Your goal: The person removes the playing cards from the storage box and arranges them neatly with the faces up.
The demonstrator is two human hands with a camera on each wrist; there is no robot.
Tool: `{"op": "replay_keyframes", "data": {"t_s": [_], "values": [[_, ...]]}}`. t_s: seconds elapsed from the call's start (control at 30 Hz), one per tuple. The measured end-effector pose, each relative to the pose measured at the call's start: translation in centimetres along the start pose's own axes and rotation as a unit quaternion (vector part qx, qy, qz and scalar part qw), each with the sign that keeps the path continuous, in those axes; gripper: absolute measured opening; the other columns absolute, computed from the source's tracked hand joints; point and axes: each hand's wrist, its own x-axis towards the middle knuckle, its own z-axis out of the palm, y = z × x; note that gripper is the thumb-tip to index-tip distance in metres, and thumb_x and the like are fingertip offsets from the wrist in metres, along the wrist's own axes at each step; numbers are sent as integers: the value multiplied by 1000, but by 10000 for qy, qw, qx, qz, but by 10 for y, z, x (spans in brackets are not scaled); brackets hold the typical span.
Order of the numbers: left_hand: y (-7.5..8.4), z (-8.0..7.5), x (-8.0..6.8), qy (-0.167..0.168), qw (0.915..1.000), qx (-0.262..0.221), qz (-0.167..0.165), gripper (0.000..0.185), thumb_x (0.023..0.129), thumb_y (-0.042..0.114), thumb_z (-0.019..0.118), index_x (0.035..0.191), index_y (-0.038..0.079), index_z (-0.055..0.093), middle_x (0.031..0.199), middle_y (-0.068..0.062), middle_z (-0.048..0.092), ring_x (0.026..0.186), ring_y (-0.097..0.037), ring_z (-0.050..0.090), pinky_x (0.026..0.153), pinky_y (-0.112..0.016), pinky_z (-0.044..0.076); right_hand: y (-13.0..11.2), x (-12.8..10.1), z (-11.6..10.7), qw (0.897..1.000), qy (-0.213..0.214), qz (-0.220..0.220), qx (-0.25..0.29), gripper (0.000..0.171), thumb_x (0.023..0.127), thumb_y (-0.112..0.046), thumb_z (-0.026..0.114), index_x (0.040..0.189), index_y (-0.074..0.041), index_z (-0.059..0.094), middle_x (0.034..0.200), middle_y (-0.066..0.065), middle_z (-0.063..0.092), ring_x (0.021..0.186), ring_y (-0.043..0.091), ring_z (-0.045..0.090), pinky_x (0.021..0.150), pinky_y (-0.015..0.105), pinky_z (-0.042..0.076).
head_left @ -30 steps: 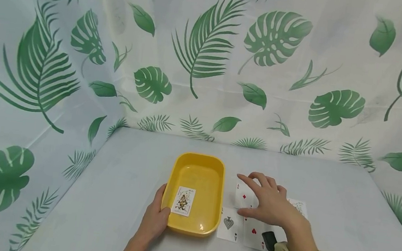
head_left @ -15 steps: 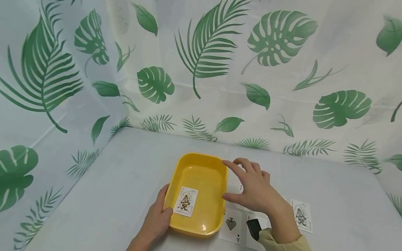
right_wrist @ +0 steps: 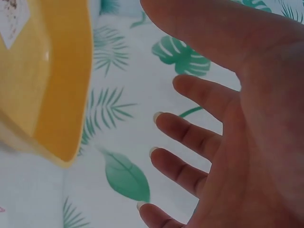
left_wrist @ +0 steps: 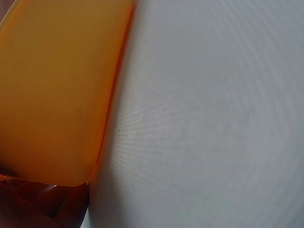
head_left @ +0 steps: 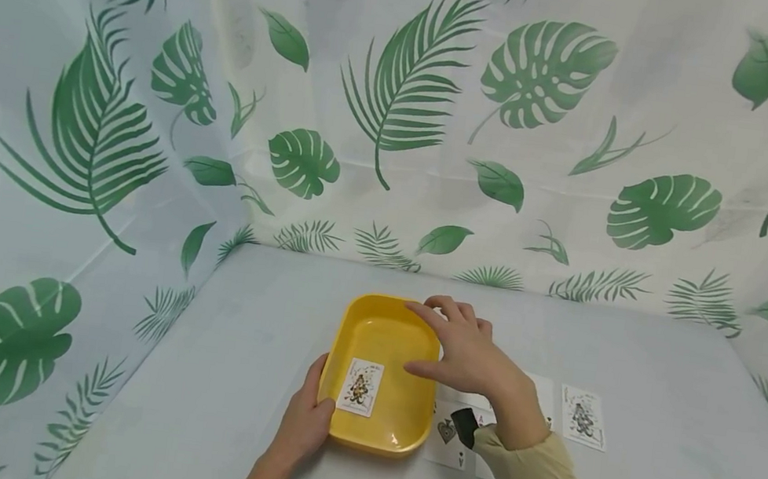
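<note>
A yellow plastic tray [head_left: 401, 399] sits on the white table, holding a face-up joker card [head_left: 360, 388] near its left side. My left hand [head_left: 308, 417] grips the tray's left side, thumb at the rim; in the left wrist view the tray's wall [left_wrist: 57, 95] fills the left. Above the tray's right rim hovers my right hand [head_left: 466, 357], thumb and fingers spread with nothing between them. The right wrist view shows its fingers apart from the tray [right_wrist: 71, 76]. Just right of the tray lies an ace of spades [head_left: 448, 451], partly covered by the right wrist strap.
Several face-up cards lie right of the tray, some partly hidden under the right forearm. A second joker card [head_left: 583, 417] lies farthest right. A leaf-patterned curtain [head_left: 419, 180] stands behind the table and along its left side.
My right hand has moved left from over the cards to above the tray's right rim, uncovering the right joker card. The left hand keeps its grip on the tray.
</note>
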Motion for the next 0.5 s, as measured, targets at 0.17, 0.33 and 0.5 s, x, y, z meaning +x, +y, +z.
{"op": "replay_keyframes", "data": {"t_s": [0.17, 0.33, 0.5], "values": [[2, 0, -1, -4, 10000, 71, -25, 71, 87, 0, 44, 156, 5, 31, 152, -16, 45, 117, -28, 51, 103, -56, 37, -7, 6, 4, 9998, -3, -165, 90, 78, 82, -40, 81, 151, -22, 48, 143, 8, 44, 128, 36, 36, 101, 61, 27], [1, 0, -1, -9, 9999, 144, -5, 71, 87, -1, 45, 156, 7, 31, 151, -15, 46, 111, -27, 52, 100, -54, 40, -14, 16, 12, 9995, -2, -314, 5, 76, 84, -39, 80, 150, -20, 49, 144, 8, 44, 127, 35, 37, 99, 60, 29], [0, 1, 0, -31, 9999, 147, 32, 70, 88, 0, 45, 156, 7, 31, 151, -16, 46, 111, -27, 53, 100, -55, 39, -21, 27, 23, 9996, -21, -281, -22, 74, 85, -38, 79, 150, -21, 49, 144, 7, 44, 129, 34, 38, 100, 59, 30]]}}
